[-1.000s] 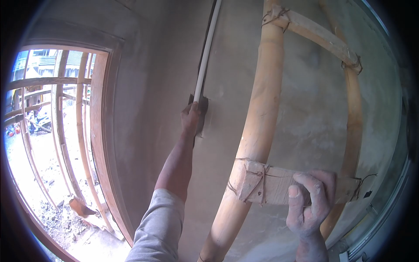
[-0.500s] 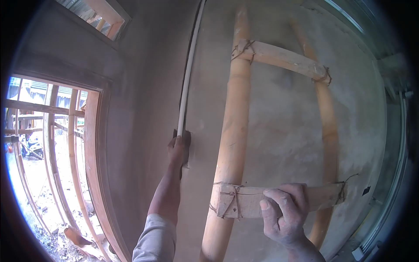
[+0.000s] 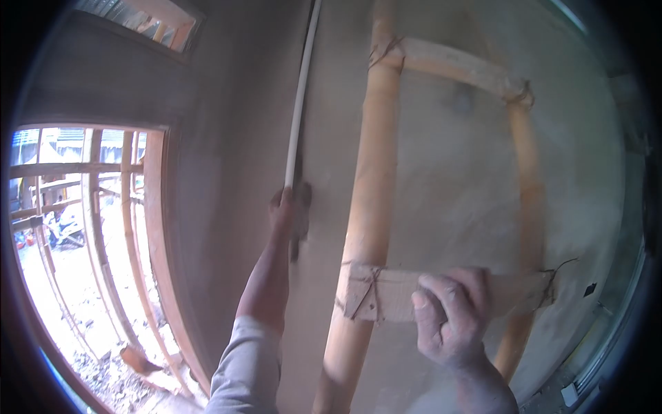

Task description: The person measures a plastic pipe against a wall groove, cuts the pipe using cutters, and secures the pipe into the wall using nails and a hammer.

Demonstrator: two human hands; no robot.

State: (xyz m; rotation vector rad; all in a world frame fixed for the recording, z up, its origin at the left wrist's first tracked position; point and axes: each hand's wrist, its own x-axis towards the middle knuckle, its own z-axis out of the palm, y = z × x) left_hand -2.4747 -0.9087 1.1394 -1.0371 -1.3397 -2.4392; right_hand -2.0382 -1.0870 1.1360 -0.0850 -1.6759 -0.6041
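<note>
My left hand point(image 3: 281, 203) is stretched up along the wall, its fingers closed round the lower end of a long white pipe point(image 3: 301, 103). The pipe runs upward in a dark groove in the grey wall. Just right of this hand is a dark recessed patch point(image 3: 302, 214). My right hand point(image 3: 452, 310) is wrapped round the lower rung point(image 3: 393, 295) of a bamboo ladder. Wire lashings bind that wooden rung to the bamboo poles, the nearer of which point(image 3: 374, 165) stands between my two arms.
An upper rung point(image 3: 455, 65) spans the ladder above my right hand. To the left, a wooden-framed opening point(image 3: 157, 221) shows poles and rubble outside. A smaller framed opening point(image 3: 183, 34) is above it. A small dark spot point(image 3: 590, 290) marks the wall at right.
The ladder and its rungs appear slightly higher in the picture, and the doorway has shifted a little right, as the view tilts. Both hands keep their holds.
</note>
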